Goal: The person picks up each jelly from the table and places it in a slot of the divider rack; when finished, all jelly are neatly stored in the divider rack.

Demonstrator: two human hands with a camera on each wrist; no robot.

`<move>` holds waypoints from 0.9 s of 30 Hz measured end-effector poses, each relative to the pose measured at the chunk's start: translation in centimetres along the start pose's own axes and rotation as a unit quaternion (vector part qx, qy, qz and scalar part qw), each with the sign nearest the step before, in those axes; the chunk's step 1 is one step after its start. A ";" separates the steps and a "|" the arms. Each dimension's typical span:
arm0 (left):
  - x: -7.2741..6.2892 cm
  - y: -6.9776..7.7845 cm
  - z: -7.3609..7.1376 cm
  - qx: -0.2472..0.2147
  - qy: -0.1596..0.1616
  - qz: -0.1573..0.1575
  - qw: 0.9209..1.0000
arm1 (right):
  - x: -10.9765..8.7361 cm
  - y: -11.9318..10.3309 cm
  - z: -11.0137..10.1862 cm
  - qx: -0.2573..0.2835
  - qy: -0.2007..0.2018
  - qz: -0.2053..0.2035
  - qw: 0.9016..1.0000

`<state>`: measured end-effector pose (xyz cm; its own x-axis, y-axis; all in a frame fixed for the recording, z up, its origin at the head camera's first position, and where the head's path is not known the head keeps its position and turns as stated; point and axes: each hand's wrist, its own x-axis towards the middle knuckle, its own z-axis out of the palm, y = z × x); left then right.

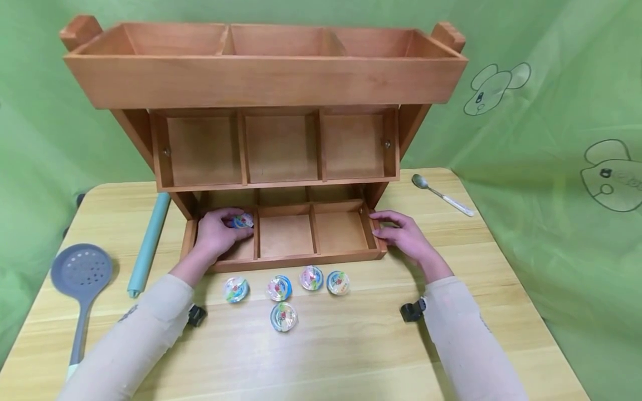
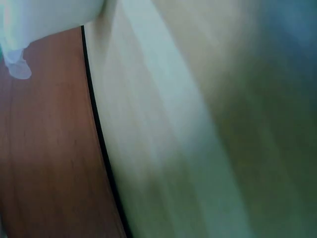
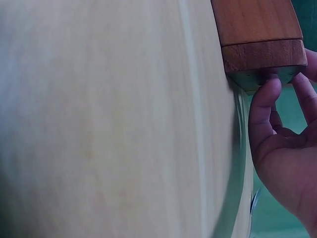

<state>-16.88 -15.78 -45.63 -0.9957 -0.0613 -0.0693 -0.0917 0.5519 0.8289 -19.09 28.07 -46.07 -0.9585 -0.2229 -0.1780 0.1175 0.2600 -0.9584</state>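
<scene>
In the head view my left hand [image 1: 217,233] is inside the lower left compartment of a wooden three-tier rack [image 1: 266,83]. Its thumb and fingers pinch a small round jelly cup [image 1: 243,221] with a printed blue lid. My right hand [image 1: 404,236] grips the right end of the bottom tray [image 1: 301,259]; the right wrist view shows the thumb [image 3: 265,101] against the wooden end and fingers behind it. Several similar cups lie in front of the rack, among them one cup [image 1: 283,317] nearest me. The left wrist view does not show the left hand.
On the left of the table [image 1: 351,356] lie a grey slotted skimmer [image 1: 82,273] and a rolled teal mat or tube [image 1: 149,245]. A metal spoon [image 1: 441,195] rests at the back right. The rack's middle tier [image 1: 281,147] overhangs the bottom tray. Green cloth [image 1: 551,223] hangs around the table.
</scene>
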 end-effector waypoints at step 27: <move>-5.0 2.2 -2.8 -0.007 0.053 0.053 0.997 | 0.0 0.0 -0.1 -0.023 0.001 -0.007 1.000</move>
<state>-12.10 -16.58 -41.91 -0.9927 -0.0913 0.0788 0.0158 0.5492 0.8356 -19.11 28.16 -46.01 -0.9607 -0.2241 -0.1635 0.0916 0.3000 -0.9495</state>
